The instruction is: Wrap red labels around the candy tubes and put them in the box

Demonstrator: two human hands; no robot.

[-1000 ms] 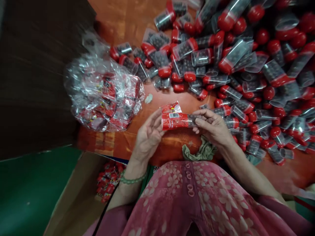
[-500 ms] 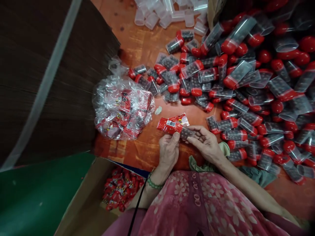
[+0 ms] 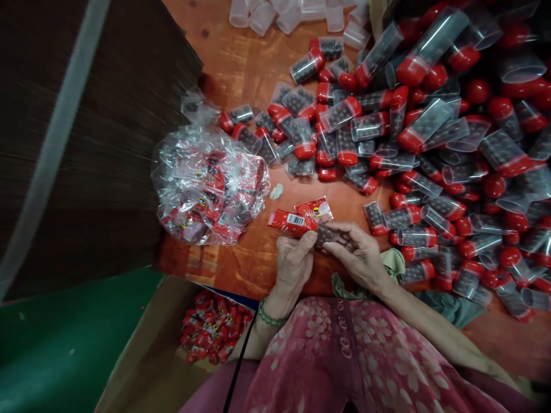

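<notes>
The left hand (image 3: 295, 264), spread loosely a second ago, now pinches the red wrapper (image 3: 289, 219), so it and the dark-filled tube (image 3: 326, 235), clamped in the right hand (image 3: 361, 258), are both held.

A plastic bag of packets (image 3: 210, 189) lies at the left of the counter (image 3: 297, 186); a heap of capped tubes (image 3: 413, 235) covers the right, reaching back behind the hands (image 3: 295, 261). Between these hands lies a tube (image 3: 326, 235), a wrapper (image 3: 293, 221) extending leftward from it. Loose cups (image 3: 289, 20) lie at the back. Cloths (image 3: 451, 308) sit at the front right. Below the front edge, left, a carton (image 3: 142, 338) contains more packets (image 3: 210, 330).
</notes>
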